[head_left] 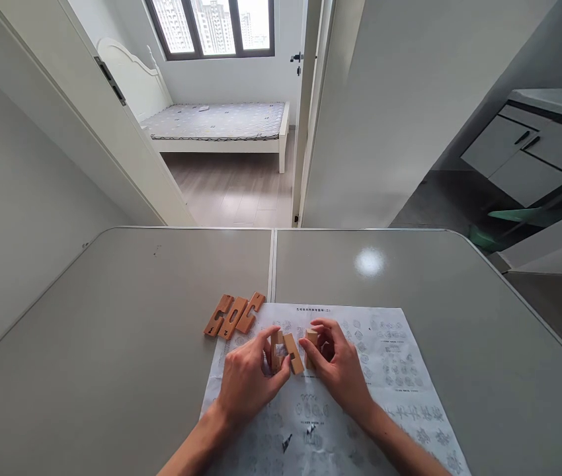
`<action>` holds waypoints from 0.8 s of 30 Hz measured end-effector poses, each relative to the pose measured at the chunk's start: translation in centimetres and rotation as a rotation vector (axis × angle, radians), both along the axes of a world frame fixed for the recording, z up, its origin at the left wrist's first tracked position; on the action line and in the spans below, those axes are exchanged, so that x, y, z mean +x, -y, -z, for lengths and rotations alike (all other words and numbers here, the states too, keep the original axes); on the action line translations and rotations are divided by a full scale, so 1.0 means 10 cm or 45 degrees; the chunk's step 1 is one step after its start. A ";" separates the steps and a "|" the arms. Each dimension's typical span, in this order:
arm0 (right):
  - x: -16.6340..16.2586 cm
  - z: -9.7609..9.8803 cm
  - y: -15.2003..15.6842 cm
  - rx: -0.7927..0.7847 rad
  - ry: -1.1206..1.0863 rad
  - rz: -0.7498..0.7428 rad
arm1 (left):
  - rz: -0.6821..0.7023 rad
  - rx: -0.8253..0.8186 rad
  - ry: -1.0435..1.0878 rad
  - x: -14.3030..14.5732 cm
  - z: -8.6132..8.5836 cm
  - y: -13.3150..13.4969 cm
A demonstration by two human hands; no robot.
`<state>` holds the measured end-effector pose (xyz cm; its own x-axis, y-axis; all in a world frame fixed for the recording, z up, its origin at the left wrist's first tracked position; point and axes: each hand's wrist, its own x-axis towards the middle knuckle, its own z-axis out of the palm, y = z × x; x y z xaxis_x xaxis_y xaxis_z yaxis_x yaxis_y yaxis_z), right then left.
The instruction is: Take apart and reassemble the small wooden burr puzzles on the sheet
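Observation:
Over a printed sheet (340,423) of small diagrams, my left hand (248,370) is closed round light wooden puzzle pieces (293,354), at least two of them, one notched and leaning at a slant. Between thumb and fingers, my right hand (338,367) pinches another light wooden puzzle piece (311,338), held upright just right of the others. A small gap separates the two hands. Beyond my left hand, three reddish-brown notched wooden pieces (234,317) lie side by side, partly over the sheet's far left corner. My fingers hide parts of the held pieces.
The grey table (112,344) has a seam (273,264) down its far middle and rounded far corners. Behind it, a doorway opens onto a room with a bed (221,122) and a window. White cabinets (533,149) stand at the far right.

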<state>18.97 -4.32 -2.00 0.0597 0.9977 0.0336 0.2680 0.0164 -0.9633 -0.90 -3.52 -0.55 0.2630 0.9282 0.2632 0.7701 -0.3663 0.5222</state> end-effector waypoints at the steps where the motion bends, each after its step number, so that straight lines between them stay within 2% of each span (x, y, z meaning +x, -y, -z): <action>1: 0.00 0.00 0.00 0.011 0.023 -0.007 | 0.002 0.001 -0.010 0.00 0.00 0.00; 11: 0.01 -0.01 -0.03 0.149 0.173 -0.076 | 0.026 0.023 -0.063 0.01 0.03 0.00; 24: 0.01 -0.01 -0.03 0.147 0.179 -0.135 | 0.060 0.002 -0.026 0.01 0.01 0.01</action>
<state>19.08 -4.05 -1.93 -0.0586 0.9872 0.1484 0.3908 0.1595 -0.9066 -0.83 -3.59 -0.68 0.3118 0.9142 0.2587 0.7624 -0.4032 0.5061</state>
